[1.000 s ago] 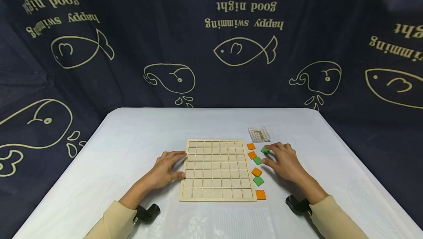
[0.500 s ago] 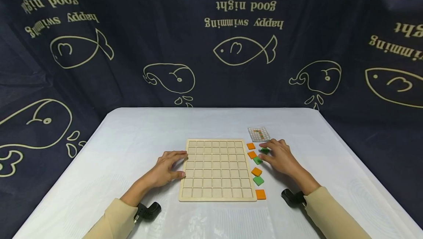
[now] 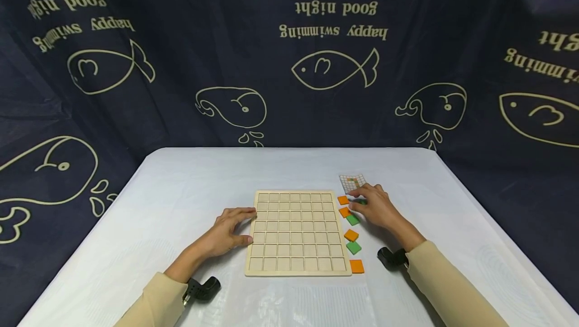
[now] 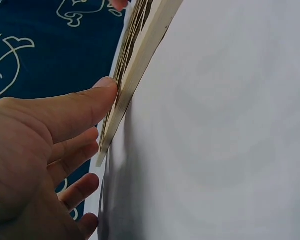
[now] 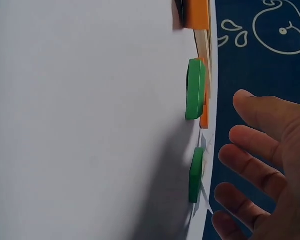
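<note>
While the left hand (image 3: 226, 231) touches the board (image 3: 296, 226), the right hand (image 3: 375, 207) hangs above the table (image 3: 203, 176)

As the head view shows, the board lies flat, and the left hand is at its 9 o'clock edge, with thumb and fingers apart, touching without clamping. From the board's centre, 4 orange tiles (image 3: 351, 235) and 3 green tiles (image 3: 354, 247) lie between 2 and 4 o'clock. The right hand is between 2 and 3 o'clock; its thumb and fingers are also apart, and below them 1 green tile is partly hidden. This hand covers a part of the printed card (image 3: 350, 181), between 1 and 2 o'clock.
</note>
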A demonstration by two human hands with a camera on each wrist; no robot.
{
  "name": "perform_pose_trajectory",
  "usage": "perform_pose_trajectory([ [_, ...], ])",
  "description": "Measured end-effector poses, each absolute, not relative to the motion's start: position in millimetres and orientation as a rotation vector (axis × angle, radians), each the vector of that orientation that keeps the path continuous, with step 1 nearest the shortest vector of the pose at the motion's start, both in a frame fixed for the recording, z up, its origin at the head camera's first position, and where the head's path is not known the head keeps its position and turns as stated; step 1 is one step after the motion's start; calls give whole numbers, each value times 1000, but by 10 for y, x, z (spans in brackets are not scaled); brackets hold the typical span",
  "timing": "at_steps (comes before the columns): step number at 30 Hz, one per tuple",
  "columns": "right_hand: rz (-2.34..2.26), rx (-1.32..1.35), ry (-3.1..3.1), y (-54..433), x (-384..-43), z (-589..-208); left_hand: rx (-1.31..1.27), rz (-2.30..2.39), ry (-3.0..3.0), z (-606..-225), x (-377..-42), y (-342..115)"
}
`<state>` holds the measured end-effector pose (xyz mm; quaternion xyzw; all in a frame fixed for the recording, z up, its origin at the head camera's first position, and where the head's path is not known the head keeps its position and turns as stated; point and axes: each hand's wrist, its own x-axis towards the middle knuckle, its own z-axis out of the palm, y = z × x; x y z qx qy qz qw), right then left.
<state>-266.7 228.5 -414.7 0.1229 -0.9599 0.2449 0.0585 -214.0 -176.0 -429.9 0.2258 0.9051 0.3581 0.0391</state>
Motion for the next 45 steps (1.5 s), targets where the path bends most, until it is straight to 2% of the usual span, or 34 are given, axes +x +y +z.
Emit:
perform_pose_trajectory([
  [23,695,450,-2972,2215,-2868,-4175,744,1114,2721,-4316,-2160,-1780],
  [45,638,447,-2990,2243,-2885,-4195,716,1144,2695,-4331,-2151,-1712],
])
